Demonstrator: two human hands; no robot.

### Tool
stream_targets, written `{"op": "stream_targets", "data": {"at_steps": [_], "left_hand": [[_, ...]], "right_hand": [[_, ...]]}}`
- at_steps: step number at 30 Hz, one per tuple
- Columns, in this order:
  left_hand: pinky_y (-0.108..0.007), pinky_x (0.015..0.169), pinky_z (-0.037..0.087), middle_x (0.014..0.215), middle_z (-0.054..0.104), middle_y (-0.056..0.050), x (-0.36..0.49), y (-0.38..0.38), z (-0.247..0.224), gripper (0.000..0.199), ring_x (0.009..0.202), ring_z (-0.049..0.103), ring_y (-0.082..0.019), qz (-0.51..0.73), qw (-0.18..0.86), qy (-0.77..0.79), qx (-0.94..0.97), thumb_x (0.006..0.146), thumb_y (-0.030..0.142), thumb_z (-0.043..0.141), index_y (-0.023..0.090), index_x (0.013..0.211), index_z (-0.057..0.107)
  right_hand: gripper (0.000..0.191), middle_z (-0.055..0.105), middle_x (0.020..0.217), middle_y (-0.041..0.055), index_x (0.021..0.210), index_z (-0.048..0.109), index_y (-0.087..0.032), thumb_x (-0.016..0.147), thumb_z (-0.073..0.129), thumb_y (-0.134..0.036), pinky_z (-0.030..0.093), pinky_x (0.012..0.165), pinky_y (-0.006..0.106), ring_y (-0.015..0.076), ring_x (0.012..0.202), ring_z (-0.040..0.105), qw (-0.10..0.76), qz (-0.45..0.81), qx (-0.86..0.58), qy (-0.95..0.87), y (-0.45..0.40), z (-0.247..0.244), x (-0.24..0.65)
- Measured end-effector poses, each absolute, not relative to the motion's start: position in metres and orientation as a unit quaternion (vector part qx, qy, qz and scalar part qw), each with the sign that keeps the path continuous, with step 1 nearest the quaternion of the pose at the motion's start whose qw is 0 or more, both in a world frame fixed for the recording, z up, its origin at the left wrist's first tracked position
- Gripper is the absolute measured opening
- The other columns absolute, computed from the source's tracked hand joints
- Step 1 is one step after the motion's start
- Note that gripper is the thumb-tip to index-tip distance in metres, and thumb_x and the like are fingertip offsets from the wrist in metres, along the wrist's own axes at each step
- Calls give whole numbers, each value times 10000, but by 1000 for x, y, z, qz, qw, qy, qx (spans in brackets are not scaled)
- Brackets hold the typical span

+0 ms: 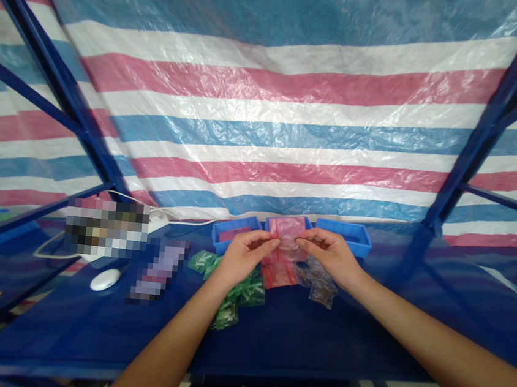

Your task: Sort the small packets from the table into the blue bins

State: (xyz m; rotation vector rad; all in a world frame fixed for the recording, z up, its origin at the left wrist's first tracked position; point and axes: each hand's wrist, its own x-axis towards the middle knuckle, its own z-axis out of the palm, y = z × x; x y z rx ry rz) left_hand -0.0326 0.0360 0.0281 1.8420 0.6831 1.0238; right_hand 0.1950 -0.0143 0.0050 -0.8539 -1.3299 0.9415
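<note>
A small red-tinted plastic bag (pixel 288 228) is held up between my two hands, over the middle of the table. My left hand (pixel 247 254) pinches its left side between thumb and fingers. On its right side, my right hand (pixel 328 253) has a similar pinch. More red bags (pixel 277 275) lie just below it on the blue tabletop. Green bags (pixel 248 288) with small pieces inside are heaped by my left forearm. Clear bags with dark contents (pixel 322 286) lie under my right hand.
Behind my hands stand a left blue bin (pixel 219 238) with reddish bags, a middle bin partly hidden, and a right blue bin (pixel 360 238). A white round object (pixel 105 279) and white cables (pixel 190 223) are at the left. Blue frame posts (pixel 475 148) and a striped sheet (pixel 270 127) enclose the table.
</note>
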Motion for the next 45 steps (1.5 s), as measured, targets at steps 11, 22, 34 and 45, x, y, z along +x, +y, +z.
{"op": "stream_targets", "data": {"at_steps": [11, 22, 34, 45], "left_hand": [[-285, 801, 500, 1000, 757, -71, -33, 35, 28, 301, 888, 664, -204, 425, 404, 283, 759, 886, 432, 715, 170, 1012, 790], [-281, 775, 505, 953, 748, -56, -32, 34, 28, 298, 860, 660, -198, 417, 396, 276, 770, 902, 447, 690, 166, 964, 769], [-321, 815, 563, 1050, 769, -81, -33, 36, 25, 336, 905, 711, -217, 453, 342, 294, 769, 892, 434, 706, 193, 1125, 739], [-401, 1049, 499, 1268, 691, -104, -24, 12, 37, 410, 1155, 654, -266, 394, 230, 226, 861, 874, 398, 739, 235, 1250, 724]], "right_hand": [[241, 738, 859, 13, 961, 763, -236, 849, 771, -449, 526, 724, 322, 178, 755, 657, 596, 399, -372, -589, -15, 4, 195], [264, 721, 820, 9, 884, 758, -217, 852, 759, -479, 504, 715, 311, 177, 742, 634, 576, 362, -389, -621, -13, 3, 196], [265, 713, 756, 1, 821, 693, -210, 818, 797, -453, 522, 646, 299, 164, 662, 638, 579, 360, -398, -613, -18, 10, 195], [279, 749, 896, 39, 950, 722, -234, 821, 790, -471, 584, 741, 351, 216, 794, 701, 587, 351, -397, -612, -23, 5, 181]]}}
